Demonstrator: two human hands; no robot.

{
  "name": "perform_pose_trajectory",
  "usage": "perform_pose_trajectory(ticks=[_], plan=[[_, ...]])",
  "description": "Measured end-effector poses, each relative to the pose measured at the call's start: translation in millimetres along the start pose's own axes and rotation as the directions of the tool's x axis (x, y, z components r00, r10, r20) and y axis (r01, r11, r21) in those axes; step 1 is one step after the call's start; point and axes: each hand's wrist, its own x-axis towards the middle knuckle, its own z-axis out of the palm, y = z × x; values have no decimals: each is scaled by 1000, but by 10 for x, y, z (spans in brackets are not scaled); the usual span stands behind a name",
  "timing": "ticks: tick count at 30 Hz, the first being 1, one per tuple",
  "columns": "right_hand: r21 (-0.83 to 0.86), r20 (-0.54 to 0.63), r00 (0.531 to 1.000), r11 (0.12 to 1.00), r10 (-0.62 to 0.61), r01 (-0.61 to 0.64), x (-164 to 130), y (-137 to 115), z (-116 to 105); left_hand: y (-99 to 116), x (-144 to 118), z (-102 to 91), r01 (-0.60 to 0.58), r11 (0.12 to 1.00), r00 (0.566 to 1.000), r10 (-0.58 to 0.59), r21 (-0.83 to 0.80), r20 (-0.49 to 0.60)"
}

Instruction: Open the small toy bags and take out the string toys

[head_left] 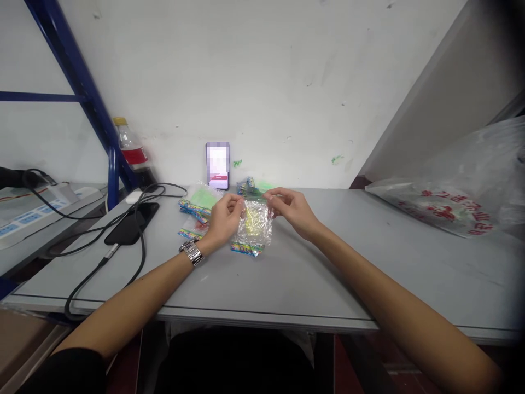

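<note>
Between my two hands is a small clear plastic bag (255,221) with something yellow-green inside. My left hand (225,220), with a metal watch (191,252) at its wrist, pinches the bag's upper left corner. The fingers of my right hand (293,209) close on its upper right corner. Colourful patterned strips (246,249) show below the bag. To the left and behind lie more clear packets with patterned bands (193,209), one with green contents (205,196). The fingertips partly hide the bag's top edge.
A lit phone (217,166) leans on the wall. At left are a dark phone (131,223) on a cable, a cola bottle (134,156) and a power strip (45,214). A large plastic bag with red print (451,202) stands at right on the grey table (328,284).
</note>
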Motion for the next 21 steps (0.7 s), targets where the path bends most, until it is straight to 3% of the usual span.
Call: perform_pose_trajectory(ticks=[6,21], plan=[[34,-36,999,999,30,-28,6,20,-1,13,31,-14,86,990,996,-88,-109,-18],[147,-40,997,987,-64,69,25,92,9,95,39,-19,72,967,997,-77,-244,-9]])
